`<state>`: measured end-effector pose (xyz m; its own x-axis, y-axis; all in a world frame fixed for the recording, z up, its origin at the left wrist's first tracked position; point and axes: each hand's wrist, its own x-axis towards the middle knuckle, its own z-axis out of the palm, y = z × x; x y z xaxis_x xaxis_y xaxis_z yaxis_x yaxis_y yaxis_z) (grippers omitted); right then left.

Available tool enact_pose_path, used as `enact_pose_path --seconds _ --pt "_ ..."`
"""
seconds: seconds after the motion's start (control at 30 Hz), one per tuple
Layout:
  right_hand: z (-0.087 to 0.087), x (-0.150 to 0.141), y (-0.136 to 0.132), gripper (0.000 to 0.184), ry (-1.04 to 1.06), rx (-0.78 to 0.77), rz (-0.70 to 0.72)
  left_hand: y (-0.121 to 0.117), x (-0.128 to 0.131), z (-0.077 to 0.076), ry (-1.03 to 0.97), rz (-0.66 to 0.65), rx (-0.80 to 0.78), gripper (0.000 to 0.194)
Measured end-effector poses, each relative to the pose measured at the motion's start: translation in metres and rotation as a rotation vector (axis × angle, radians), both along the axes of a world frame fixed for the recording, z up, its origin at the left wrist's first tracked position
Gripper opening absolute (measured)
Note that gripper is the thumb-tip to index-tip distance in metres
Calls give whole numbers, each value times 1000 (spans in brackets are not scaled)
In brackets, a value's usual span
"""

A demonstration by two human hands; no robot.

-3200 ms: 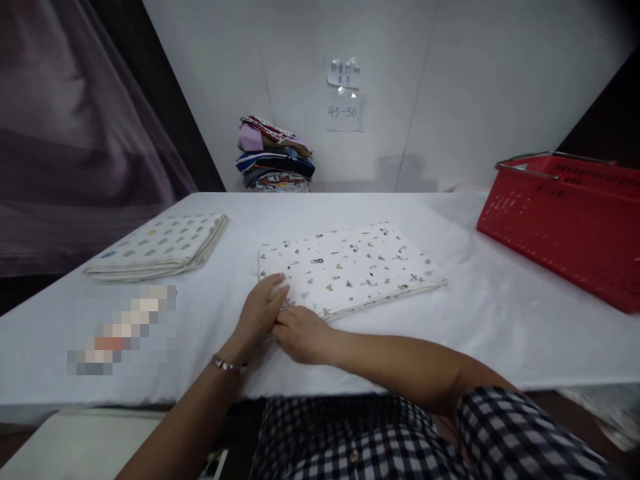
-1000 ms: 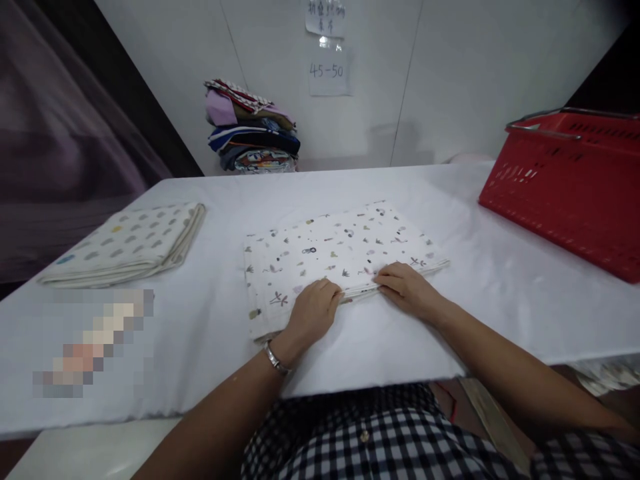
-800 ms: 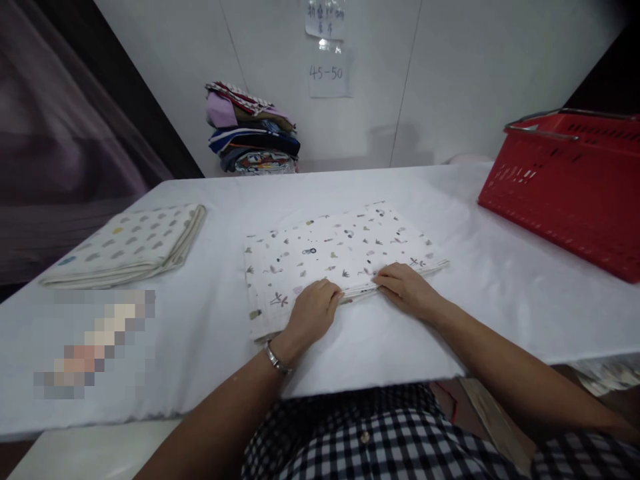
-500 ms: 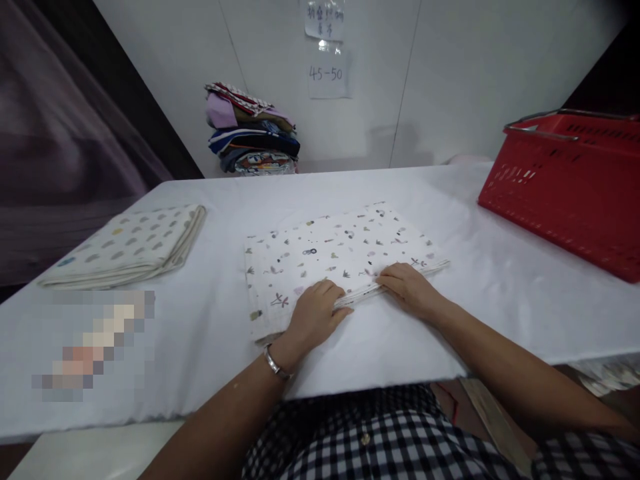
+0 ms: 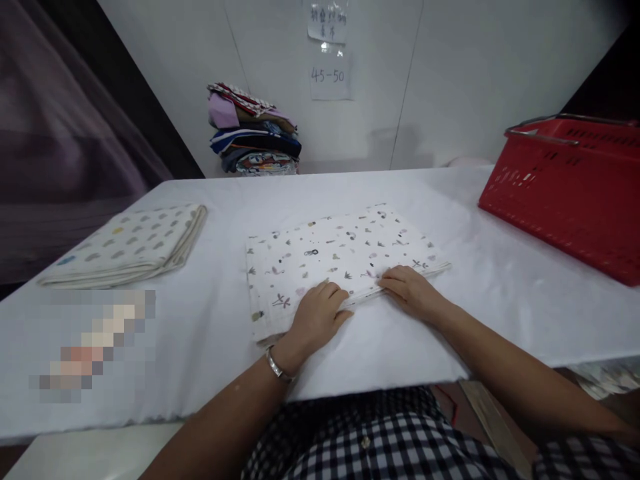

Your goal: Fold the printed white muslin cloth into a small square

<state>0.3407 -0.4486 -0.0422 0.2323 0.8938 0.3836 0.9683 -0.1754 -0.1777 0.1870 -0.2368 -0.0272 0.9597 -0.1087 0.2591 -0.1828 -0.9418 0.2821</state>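
A folded white cloth (image 5: 333,257) with small coloured prints lies flat in the middle of the white table (image 5: 480,313). My left hand (image 5: 316,319) rests on its near edge with fingers stretched flat over the fabric. My right hand (image 5: 413,290) lies just to the right on the same near edge, fingers extended and pressing the layered hem. Neither hand lifts the cloth. A bracelet circles my left wrist.
A second folded cloth (image 5: 130,243) with grey spots lies at the table's left. A red plastic basket (image 5: 570,193) stands at the right. A stack of coloured folded fabrics (image 5: 255,137) sits against the back wall. A pixelated patch covers the near left.
Since 3.2 s ago both hands slid right along the cloth's near edge and spread apart. Over the last second my left fingers flattened out slightly; the cloth stays put.
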Motion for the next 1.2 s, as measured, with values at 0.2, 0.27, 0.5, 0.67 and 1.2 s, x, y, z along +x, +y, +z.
enact_pose_path --seconds 0.2,0.27,0.5,0.67,1.2 --pt "6 -7 2 23 0 -10 4 1 1 -1 -11 -15 14 13" --pt "10 -8 -2 25 -4 3 -3 1 2 -2 -22 -21 21 13" --pt "20 39 -62 20 129 198 -451 2 2 -2 -9 -11 12 14" --pt "19 78 -96 22 581 162 -951 2 3 -2 -53 -29 4 15" --pt "22 86 -81 29 755 58 -964 4 3 -5 -39 -35 13 12"
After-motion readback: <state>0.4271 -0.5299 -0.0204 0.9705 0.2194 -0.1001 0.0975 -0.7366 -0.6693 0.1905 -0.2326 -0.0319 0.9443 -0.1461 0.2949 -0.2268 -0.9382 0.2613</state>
